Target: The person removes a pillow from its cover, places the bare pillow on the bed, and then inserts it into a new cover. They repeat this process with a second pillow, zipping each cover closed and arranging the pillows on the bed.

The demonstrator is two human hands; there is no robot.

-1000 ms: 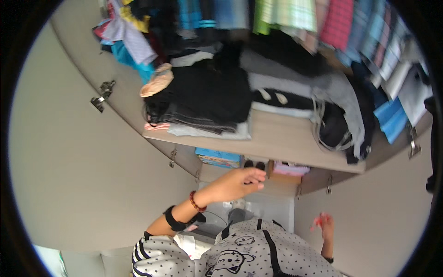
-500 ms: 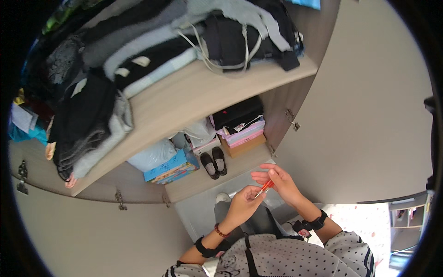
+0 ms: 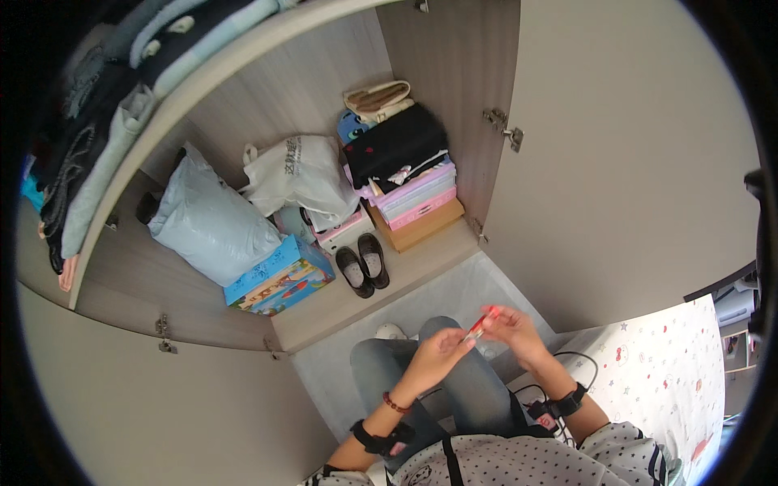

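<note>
Right hand (image 3: 512, 334): fingers pinched narrow on slim red item (image 3: 480, 325). Left hand (image 3: 436, 358): thumb and fingers pinched at its pale end. Item sits tilted between the two hands, above the jeans (image 3: 470, 389). Ahead-left of left hand: black shoes (image 3: 362, 266), then blue box (image 3: 284, 277). Farther ahead of both hands: clothes stack (image 3: 397, 150). Right of right hand: cabinet door (image 3: 624, 162).

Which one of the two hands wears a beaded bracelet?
The left hand: a reddish-brown beaded bracelet circles its wrist. The right hand shows no beads, only a black strap on the forearm.
</note>
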